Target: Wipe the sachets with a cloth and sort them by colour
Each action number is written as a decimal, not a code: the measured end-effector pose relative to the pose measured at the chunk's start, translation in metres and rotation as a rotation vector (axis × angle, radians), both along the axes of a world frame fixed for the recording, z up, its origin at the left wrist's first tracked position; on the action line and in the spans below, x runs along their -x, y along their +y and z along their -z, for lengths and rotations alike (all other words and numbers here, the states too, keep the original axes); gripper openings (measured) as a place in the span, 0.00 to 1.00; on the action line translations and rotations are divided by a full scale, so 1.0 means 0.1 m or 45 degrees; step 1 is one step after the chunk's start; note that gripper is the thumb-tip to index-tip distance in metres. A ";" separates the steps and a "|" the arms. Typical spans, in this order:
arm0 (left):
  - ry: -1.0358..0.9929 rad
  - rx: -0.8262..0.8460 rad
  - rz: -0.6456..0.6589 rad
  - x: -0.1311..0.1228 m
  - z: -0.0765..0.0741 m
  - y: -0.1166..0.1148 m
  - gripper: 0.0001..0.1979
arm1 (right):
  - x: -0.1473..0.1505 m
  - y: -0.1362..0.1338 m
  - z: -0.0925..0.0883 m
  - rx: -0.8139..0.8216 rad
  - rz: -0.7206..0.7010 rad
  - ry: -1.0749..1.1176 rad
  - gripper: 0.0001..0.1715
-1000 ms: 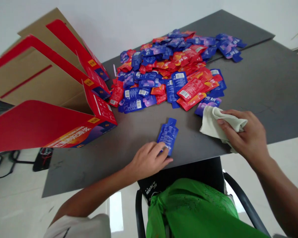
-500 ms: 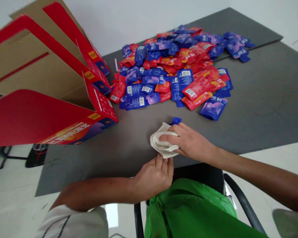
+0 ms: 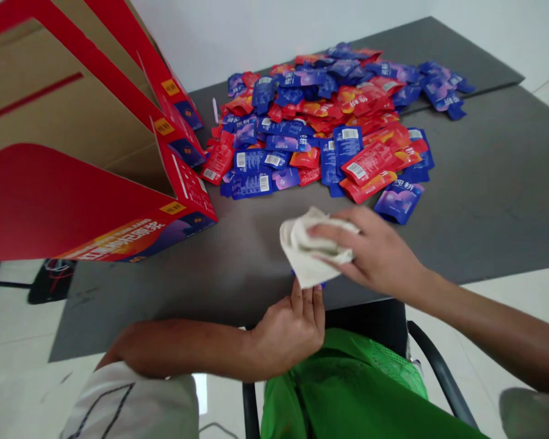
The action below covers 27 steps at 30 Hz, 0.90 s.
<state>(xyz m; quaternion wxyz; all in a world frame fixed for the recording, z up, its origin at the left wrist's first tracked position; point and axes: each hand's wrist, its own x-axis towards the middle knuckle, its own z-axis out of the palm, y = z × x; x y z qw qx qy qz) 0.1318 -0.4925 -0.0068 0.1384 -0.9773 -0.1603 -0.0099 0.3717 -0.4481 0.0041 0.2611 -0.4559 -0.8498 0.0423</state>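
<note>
My right hand [image 3: 375, 253] presses a crumpled white cloth [image 3: 307, 250] down over a blue sachet, which is almost wholly hidden; only a sliver of blue shows under the cloth's lower edge. My left hand [image 3: 293, 329] sits at the table's near edge with its fingers together, pinching the sachet's lower end just below the cloth. Behind them a large heap of red and blue sachets [image 3: 329, 122] lies spread over the dark grey table [image 3: 485, 183].
An open red cardboard box [image 3: 96, 183] with raised flaps stands at the left on the table. A loose blue sachet [image 3: 399, 200] lies just beyond my right hand. A green mesh fabric [image 3: 348, 396] covers a black chair below the table edge.
My right hand carried the cloth from the right onto the single blue sachet and has wiped over it. My left hand slid back to the sachet's near end.
</note>
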 end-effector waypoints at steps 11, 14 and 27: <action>0.045 -0.050 -0.031 -0.01 0.05 -0.03 0.20 | -0.32 0.58 0.17 0.035 0.061 -0.201 0.22; 0.028 -0.052 -0.041 -0.01 0.04 -0.03 0.20 | -0.24 0.44 0.00 -0.060 0.168 -0.062 0.24; 0.038 -0.052 -0.056 -0.01 0.06 -0.05 0.20 | -0.35 0.58 0.23 0.036 0.048 -0.212 0.23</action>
